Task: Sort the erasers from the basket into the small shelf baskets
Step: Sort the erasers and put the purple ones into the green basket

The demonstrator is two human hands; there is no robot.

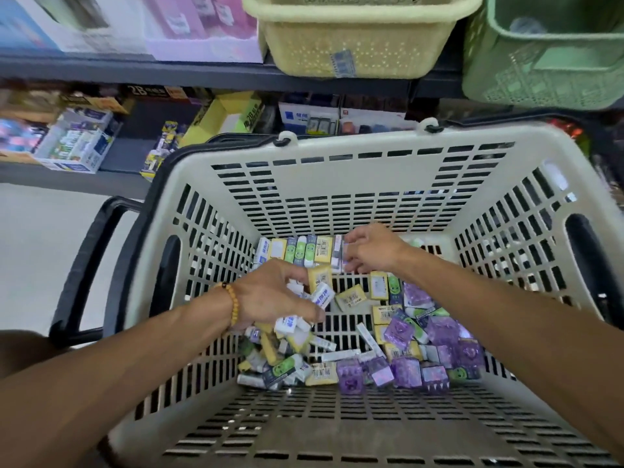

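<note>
basket (354,184): in front of shelf (135,74) | erasers (398,346): inside basket, on its bottom | two shelf baskets (354,38): on shelf, behind and above basket | boxes (77,143): lower shelf, left

A stationery shop; boxed goods (77,140) on shelves (135,72); shopping basket (354,170).

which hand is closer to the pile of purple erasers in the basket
Right. The right hand sits just above and left of the purple erasers; the left hand is farther left, across the basket.
</note>
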